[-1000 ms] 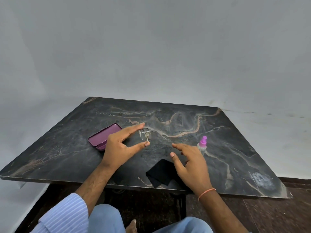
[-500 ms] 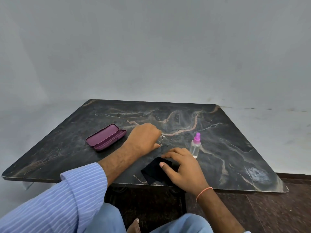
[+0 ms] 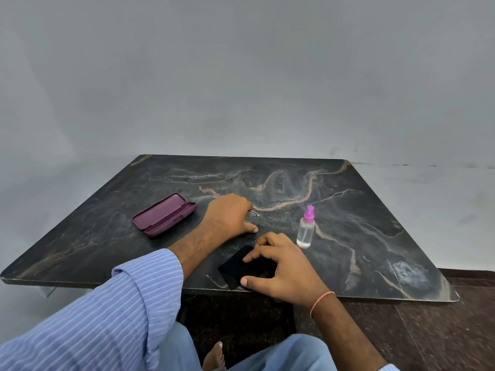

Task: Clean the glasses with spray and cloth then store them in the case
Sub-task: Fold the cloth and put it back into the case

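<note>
My left hand (image 3: 230, 216) lies on the dark marble table (image 3: 348, 210) with its fingers curled over the thin wire-rimmed glasses (image 3: 254, 216); only part of one rim shows past the fingertips. My right hand (image 3: 281, 266) presses down on the black cloth (image 3: 235, 269) near the table's front edge, fingers and thumb pinching it. The clear spray bottle (image 3: 306, 228) with a pink cap stands upright just right of both hands. Left of my left hand lies the purple glasses case (image 3: 164, 214), lid open.
A grey wall rises close behind the table. The table's front edge runs just under my right hand. My knees and one bare foot (image 3: 214, 356) are below the table over a dark floor.
My left hand came down from an open pose above the table and closed over the glasses. My right hand dropped onto the black cloth and took hold of it.
</note>
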A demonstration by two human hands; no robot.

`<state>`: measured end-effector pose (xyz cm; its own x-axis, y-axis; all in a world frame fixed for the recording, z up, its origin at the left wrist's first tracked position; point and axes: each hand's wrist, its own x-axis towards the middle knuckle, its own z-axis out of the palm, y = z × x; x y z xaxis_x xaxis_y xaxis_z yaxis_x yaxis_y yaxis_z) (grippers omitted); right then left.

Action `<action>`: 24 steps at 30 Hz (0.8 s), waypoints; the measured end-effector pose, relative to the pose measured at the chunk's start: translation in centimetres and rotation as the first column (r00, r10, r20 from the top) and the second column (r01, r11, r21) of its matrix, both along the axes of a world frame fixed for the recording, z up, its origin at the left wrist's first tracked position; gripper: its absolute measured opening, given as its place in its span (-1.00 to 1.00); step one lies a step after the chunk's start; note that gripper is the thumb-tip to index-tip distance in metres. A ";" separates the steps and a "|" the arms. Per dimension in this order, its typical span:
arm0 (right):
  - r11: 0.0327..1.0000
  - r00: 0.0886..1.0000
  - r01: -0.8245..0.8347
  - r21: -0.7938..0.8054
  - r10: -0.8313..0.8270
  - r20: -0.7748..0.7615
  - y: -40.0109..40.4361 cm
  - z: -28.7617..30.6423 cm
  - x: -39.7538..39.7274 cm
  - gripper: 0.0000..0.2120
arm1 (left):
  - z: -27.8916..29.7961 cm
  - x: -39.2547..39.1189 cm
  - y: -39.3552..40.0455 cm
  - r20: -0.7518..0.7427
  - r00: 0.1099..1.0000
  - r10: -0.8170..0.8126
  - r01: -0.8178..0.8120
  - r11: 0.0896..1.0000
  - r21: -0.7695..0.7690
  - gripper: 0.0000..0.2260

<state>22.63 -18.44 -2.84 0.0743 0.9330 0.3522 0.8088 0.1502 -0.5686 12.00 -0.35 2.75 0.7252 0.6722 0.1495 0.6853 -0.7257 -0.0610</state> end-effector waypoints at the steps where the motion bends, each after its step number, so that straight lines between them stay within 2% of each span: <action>1: 1.000 1.000 -0.005 -0.007 0.005 0.006 0.0 0.1 0.0 -0.57 | -0.2 -0.1 0.2 0.032 0.999 0.014 -0.013 0.999 -0.045 -0.55; 6: 1.000 1.000 -0.001 -0.018 0.002 0.030 0.0 0.1 0.0 -0.61 | -0.5 -0.7 0.7 0.133 0.989 0.064 -0.034 0.976 -0.217 -0.33; 15: 1.000 0.999 0.025 -0.010 -0.024 0.039 0.2 -0.2 0.0 -0.72 | -0.8 -1.3 0.6 0.251 0.964 0.091 0.005 0.934 -0.356 -0.19; 18: 1.000 1.000 0.019 -0.006 -0.019 0.012 0.3 -0.4 0.1 -0.80 | -0.5 -1.8 0.0 0.302 0.951 0.069 0.044 0.934 -0.354 -0.23; 20: 1.000 0.999 0.016 -0.003 -0.016 -0.034 0.3 -0.5 0.2 -0.86 | -0.3 -2.5 -0.5 0.357 0.932 0.055 0.071 0.941 -0.331 -0.32; 24: 0.999 0.978 0.043 0.024 -0.037 -0.205 0.4 -0.3 0.5 -0.94 | 0.0 -4.8 -1.6 0.513 0.856 0.062 0.112 0.947 -0.302 -0.55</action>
